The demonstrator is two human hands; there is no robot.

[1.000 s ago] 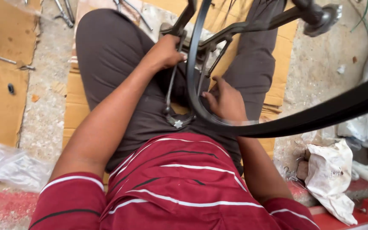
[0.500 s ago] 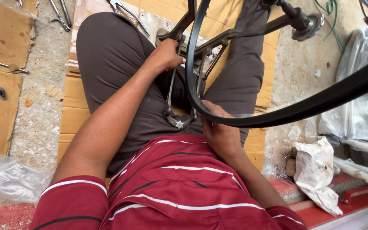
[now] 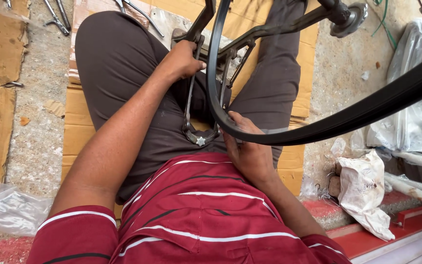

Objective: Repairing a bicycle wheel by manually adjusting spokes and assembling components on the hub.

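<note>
I sit on the ground with a black bicycle frame (image 3: 269, 30) over my lap. My left hand (image 3: 184, 59) is closed around a thin dark stay of the frame near its upper end. My right hand (image 3: 246, 146) rests low by my belly, its fingers against the underside of a black mudguard (image 3: 318, 128) that curves from the frame out to the right. A metal bracket with a star-shaped nut (image 3: 200, 141) hangs at the bottom of the stays, just left of my right hand. What the right fingers grip is hidden by the mudguard.
Flattened cardboard (image 3: 76, 122) lies under my legs on rough concrete. Hand tools (image 3: 57, 17) lie at the top left. Crumpled plastic (image 3: 6, 208) sits at the lower left. A white cloth bundle (image 3: 365, 188), wrapped pipes and a red step (image 3: 406, 217) are on the right.
My right hand has dropped from beside the stays down toward my belly under the mudguard. My left hand has stayed on the stay. The view has shifted slightly.
</note>
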